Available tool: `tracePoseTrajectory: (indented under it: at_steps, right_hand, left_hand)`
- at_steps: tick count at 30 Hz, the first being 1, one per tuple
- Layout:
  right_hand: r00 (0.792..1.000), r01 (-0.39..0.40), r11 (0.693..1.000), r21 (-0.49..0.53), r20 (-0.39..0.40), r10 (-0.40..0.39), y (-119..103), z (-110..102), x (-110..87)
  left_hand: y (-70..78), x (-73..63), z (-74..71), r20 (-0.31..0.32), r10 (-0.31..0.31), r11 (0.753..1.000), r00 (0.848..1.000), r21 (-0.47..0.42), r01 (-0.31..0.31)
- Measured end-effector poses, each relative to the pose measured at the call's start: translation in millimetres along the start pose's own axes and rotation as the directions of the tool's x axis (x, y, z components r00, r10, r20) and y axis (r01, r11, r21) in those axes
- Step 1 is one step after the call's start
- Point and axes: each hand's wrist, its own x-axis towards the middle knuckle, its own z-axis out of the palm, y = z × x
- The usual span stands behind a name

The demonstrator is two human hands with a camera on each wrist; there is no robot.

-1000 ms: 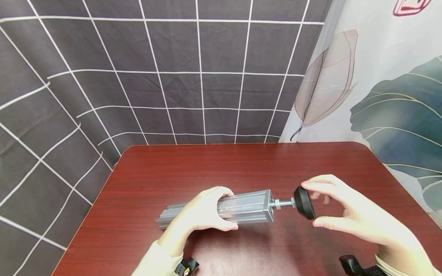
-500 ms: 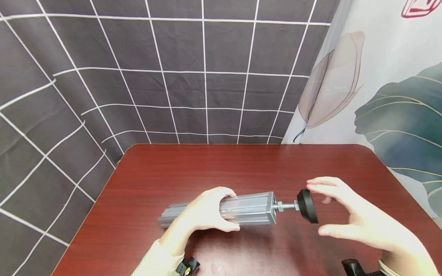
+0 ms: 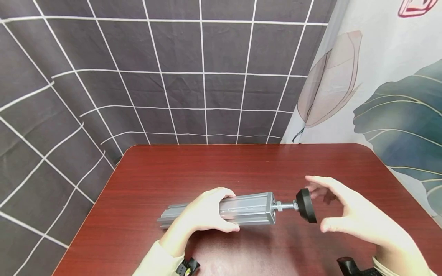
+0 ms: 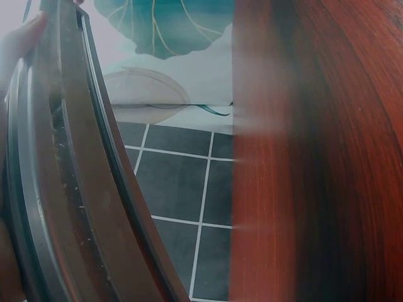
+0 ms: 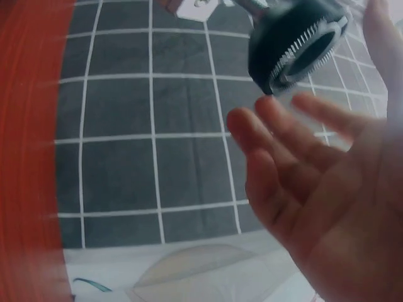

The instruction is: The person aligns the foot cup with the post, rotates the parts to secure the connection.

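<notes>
A grey aluminium profile [image 3: 248, 209] lies nearly level across the head view, held above or on the table; I cannot tell which. My left hand [image 3: 207, 211] grips it round the middle, thumb along the near side. From the end plate at its right comes a threaded rod [image 3: 286, 206] with nuts, carrying a black levelling foot [image 3: 305, 206]. My right hand [image 3: 352, 214] is beside the foot with fingers spread and loosely bent, thumb apart. In the right wrist view the fingertips are close under the foot's ribbed underside [image 5: 308, 53]; contact is unclear. The profile [image 4: 82, 157] fills the left wrist view's left side.
The reddish-brown wooden table [image 3: 214, 165] spreads under both hands. Behind it hangs a dark grey curtain with a white grid [image 3: 221, 88], and at the right a white curtain with leaf prints [image 3: 380, 126]. A black wrist mount [image 3: 348, 265] sits below my right hand.
My right hand's fingers and thumb have come off the foot and spread apart; the fingers then bend and shift slightly. My left hand keeps its grip, and the profile stays practically where it was.
</notes>
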Motion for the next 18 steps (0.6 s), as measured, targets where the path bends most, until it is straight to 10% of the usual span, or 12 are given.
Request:
tracePoseTrajectory:
  at_steps: [6, 18]
  right_hand:
    - [0.991, 0.134, 0.989, -0.063, 0.026, -0.133, -1.1, -2.0, -1.3]
    - [0.999, 0.031, 0.996, -0.079, 0.015, -0.030, -7.4, -6.1, 2.6]
  left_hand:
    - [-0.1, -0.5, -0.4, -0.006, -0.001, 1.000, 1.000, -0.001, 0.001]
    - [-0.9, 0.6, -1.1, 0.002, 0.004, 1.000, 1.000, -0.016, -0.004]
